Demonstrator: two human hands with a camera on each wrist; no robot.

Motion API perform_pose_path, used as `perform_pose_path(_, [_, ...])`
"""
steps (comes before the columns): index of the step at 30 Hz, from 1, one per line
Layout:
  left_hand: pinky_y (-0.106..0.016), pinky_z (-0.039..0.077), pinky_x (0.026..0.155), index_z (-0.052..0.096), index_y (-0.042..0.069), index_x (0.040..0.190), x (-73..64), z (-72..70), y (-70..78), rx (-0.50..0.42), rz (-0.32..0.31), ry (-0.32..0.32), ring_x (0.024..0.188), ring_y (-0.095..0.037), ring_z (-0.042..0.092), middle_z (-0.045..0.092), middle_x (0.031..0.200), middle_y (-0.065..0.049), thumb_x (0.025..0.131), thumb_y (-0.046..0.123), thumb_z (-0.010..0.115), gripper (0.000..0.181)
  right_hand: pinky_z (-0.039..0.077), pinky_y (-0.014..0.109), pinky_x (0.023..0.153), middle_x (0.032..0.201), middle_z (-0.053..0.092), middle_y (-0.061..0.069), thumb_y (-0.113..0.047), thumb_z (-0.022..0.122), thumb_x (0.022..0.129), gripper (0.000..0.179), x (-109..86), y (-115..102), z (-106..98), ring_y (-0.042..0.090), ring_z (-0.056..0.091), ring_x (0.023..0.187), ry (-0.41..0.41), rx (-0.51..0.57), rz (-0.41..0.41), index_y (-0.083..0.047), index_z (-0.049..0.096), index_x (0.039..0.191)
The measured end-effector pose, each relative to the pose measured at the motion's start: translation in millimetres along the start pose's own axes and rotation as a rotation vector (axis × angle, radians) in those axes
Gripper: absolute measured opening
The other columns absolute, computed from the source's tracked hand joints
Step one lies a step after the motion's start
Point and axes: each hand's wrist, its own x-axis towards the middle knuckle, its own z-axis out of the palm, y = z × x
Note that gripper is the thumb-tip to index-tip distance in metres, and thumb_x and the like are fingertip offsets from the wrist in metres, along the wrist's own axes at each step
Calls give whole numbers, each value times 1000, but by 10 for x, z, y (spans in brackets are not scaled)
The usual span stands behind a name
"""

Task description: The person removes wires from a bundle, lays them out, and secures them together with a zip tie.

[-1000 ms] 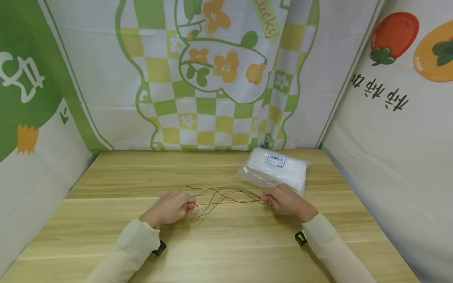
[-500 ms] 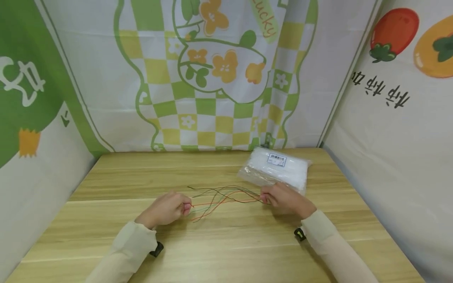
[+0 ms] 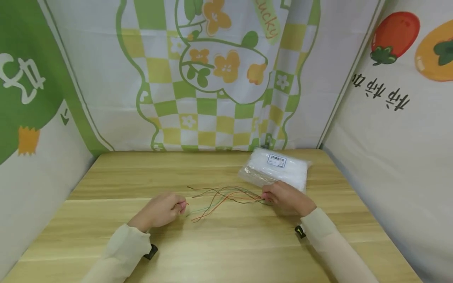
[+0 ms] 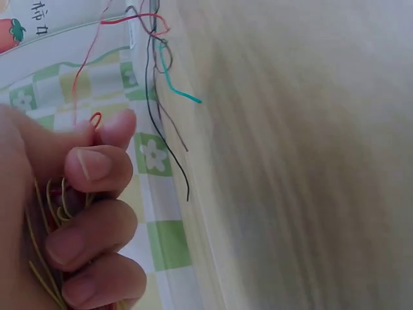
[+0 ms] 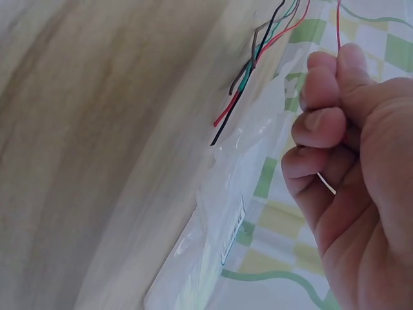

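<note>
Thin coloured wires (image 3: 226, 192) in red, green, black and brown lie in loose curves on the table between the hands. My left hand (image 3: 158, 211) pinches a red wire (image 4: 97, 119) between thumb and index finger, a small loop showing at the tips. Several yellow strands (image 4: 40, 278) and something red sit under its curled fingers. At the wires' right end, my right hand (image 3: 287, 197) pinches a thin red wire (image 5: 338, 26) that runs upward from its fingertips. Beside it, the ends of black, green, red and brown wires (image 5: 244, 81) hang apart from the fingers.
A clear plastic bag (image 3: 277, 167) with white contents and a barcode label lies at the back right, just behind the right hand. The wooden table (image 3: 219, 251) meets printed cloth walls at the back and both sides.
My left hand has moved left and slightly down. The straight red wire that stretched to it is no longer visible across the gap in the head view. The right hand has hardly moved.
</note>
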Motion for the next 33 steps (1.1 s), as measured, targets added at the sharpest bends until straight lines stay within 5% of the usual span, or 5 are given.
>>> perform_pose_path(5, [-22,30,54,56,24,72,-43,33,40,-14,-79,-18,55,-3,35,42,61,13,105,26,62,33,45,20,64,66,51,-11,-12,68,103,25,14,-2,-5,-2,42,61,-18,-12,25,-11,65,78])
perform_pose_path(16, [-21,31,56,57,22,76,57,82,164,-30,-1,-19,60,-2,37,40,63,13,100,21,68,27,50,28,70,74,61,-13,-22,70,103,25,4,-106,-90,3,53,68,60,-77,149,-19,65,79])
perform_pose_path(24, [-21,32,56,57,21,74,118,91,290,-69,17,-24,57,-2,36,41,63,12,102,21,66,29,52,24,69,82,70,-7,-19,74,100,10,72,-312,-158,2,58,73,58,-58,92,-11,75,93])
perform_pose_path(33, [-20,31,53,58,18,74,108,-119,301,-111,12,0,53,-2,34,43,63,10,101,13,65,28,55,21,69,85,73,-5,-16,76,98,7,131,-524,-204,1,62,75,90,-80,-33,-11,77,94])
